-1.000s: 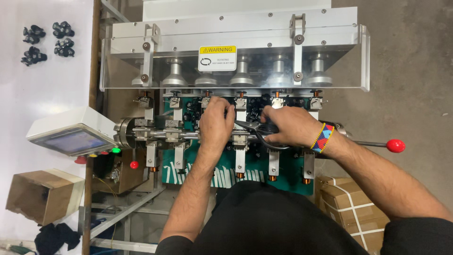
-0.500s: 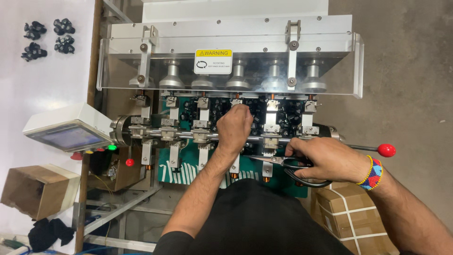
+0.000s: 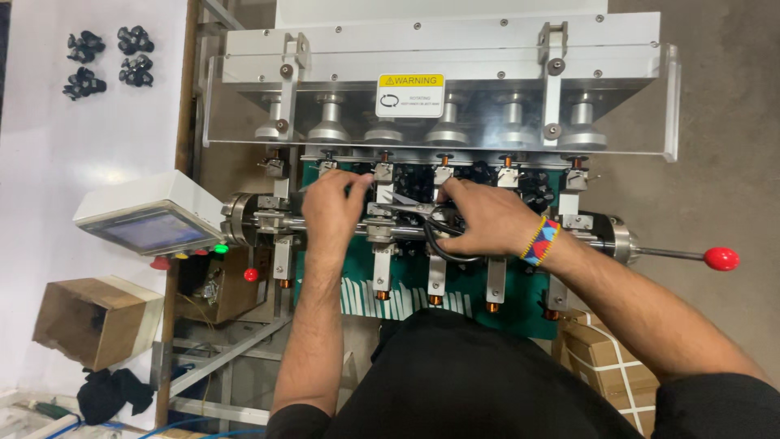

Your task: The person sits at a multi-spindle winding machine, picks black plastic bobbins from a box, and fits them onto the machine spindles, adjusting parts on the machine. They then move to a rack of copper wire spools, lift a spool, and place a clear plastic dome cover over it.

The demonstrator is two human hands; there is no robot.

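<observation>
While the right hand point(image 3: 479, 215) has its fingers closed through the black loops of the scissors point(image 3: 422, 215), blades aimed at the left hand point(image 3: 329, 211), a slip could nick those fingertips, which look pinched on something tiny by the spindles point(image 3: 382, 175), can't tell what. Thin copper wire could also snag or snap if tugged. Machine's all brushed aluminium, clear plastic guard point(image 3: 439, 106), green plate, glossy red knob point(image 3: 721, 258) on a steel lever
</observation>
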